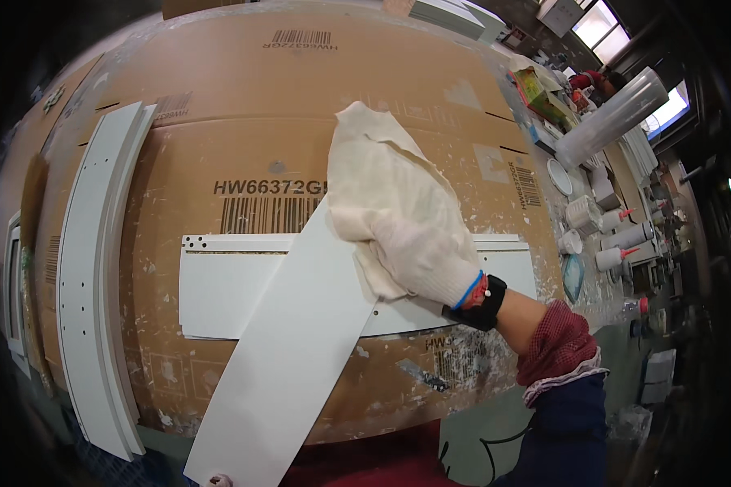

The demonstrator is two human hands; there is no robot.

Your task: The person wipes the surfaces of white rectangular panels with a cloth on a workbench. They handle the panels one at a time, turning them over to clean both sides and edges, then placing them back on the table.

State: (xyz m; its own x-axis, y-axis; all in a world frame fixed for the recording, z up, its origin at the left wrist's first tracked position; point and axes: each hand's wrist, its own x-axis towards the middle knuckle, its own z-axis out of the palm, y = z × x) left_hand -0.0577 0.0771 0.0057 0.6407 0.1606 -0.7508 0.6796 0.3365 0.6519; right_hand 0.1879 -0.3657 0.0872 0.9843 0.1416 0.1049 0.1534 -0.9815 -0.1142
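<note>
My right hand (430, 256), in a white knit glove, is closed on a cream cloth (386, 166). It presses the cloth against the far end of a long white board (292, 349), partly hiding that end. The board slants from the middle of the table toward my lower left. Only a gloved digit of my left hand (218, 480) shows, lying over the board's near end at the lower edge; the rest is hidden or cut off. Beneath the slanted board, more white boards (223, 288) with small drilled holes lie crosswise.
Cardboard (244, 154) covers the table. At the left stands a stack of long white boards (97, 276). Along the right side are red-tipped squeeze bottles (613, 258), a white tub (583, 215) and a roll of clear film (613, 118). Another person (597, 81) is at the far right.
</note>
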